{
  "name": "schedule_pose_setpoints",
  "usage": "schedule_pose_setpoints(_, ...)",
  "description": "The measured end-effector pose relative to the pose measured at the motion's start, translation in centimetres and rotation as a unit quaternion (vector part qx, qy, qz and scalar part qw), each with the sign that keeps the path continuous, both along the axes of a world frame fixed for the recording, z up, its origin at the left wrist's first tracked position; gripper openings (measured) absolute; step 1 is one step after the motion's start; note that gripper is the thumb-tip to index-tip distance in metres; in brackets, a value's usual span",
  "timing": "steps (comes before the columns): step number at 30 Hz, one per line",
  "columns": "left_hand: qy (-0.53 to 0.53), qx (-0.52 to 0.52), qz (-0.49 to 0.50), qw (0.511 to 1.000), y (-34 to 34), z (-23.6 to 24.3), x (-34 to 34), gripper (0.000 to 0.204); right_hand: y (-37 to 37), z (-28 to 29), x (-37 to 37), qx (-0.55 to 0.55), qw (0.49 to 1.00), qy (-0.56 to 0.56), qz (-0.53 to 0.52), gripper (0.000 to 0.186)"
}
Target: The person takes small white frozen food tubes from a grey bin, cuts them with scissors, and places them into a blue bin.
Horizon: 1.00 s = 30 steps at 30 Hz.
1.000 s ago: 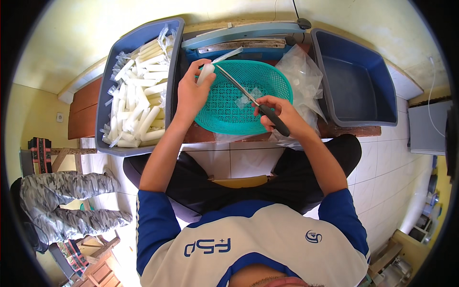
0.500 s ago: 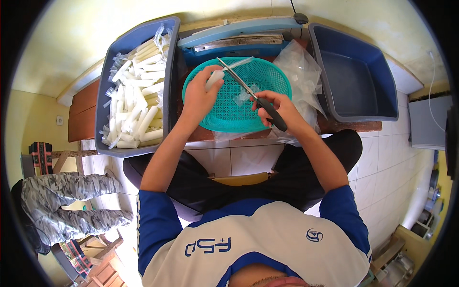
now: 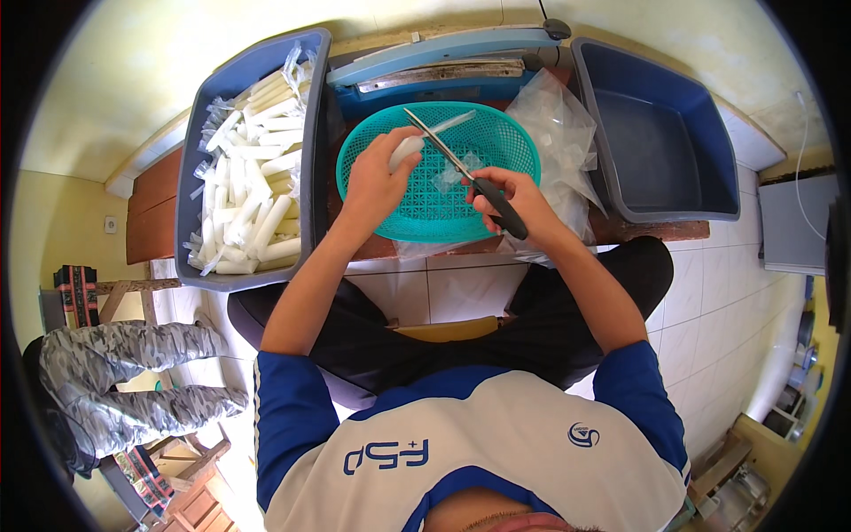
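My left hand (image 3: pixel 377 182) holds a white filled plastic tube (image 3: pixel 408 147) over the teal oval basket (image 3: pixel 505 142). The tube's clear plastic tail (image 3: pixel 452 121) sticks out to the right. My right hand (image 3: pixel 514 199) grips black-handled scissors (image 3: pixel 456 166), whose blades point up and left and cross the tube's tail. A few clear plastic offcuts (image 3: pixel 452 173) lie in the basket under the scissors.
A grey-blue tub (image 3: pixel 199 160) on the left holds several white filled tubes (image 3: pixel 253 191). An empty blue tub (image 3: pixel 660 146) stands on the right, with clear plastic bags (image 3: pixel 558 133) beside the basket. A blue sealing machine (image 3: pixel 443 58) sits behind. A person's patterned legs (image 3: pixel 115 372) are at the lower left.
My left hand carried a white tube from the left tub's side to above the basket. The scissors moved up to meet the tube's plastic tail.
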<state>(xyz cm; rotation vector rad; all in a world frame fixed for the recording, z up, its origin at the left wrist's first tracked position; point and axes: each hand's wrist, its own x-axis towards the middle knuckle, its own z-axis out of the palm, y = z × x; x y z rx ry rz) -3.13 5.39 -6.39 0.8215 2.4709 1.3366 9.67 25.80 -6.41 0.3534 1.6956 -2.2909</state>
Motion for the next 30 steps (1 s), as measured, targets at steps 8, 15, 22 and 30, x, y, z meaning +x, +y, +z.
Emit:
schedule_pose_setpoints(8,-0.001,-0.01,-0.004,1.0,0.0,0.0,-0.1,0.03,-0.2,0.1,-0.2,-0.009,1.0,-0.014,-0.018,0.038)
schedule_pose_setpoints(15,0.001,-0.006,-0.009,1.0,0.0,-0.3,-0.4,0.029,-0.2,0.1,-0.4,-0.011,0.999,-0.039,-0.022,0.035)
schedule_pose_setpoints(22,0.008,-0.007,-0.012,1.0,0.0,-0.5,-0.6,0.029,0.0,0.1,-0.5,0.001,0.999,-0.052,-0.016,0.034)
schedule_pose_setpoints(30,-0.015,-0.011,-0.005,1.0,-0.1,0.0,-1.0,0.029,0.5,1.2,-0.8,0.024,0.998,-0.059,0.002,0.033)
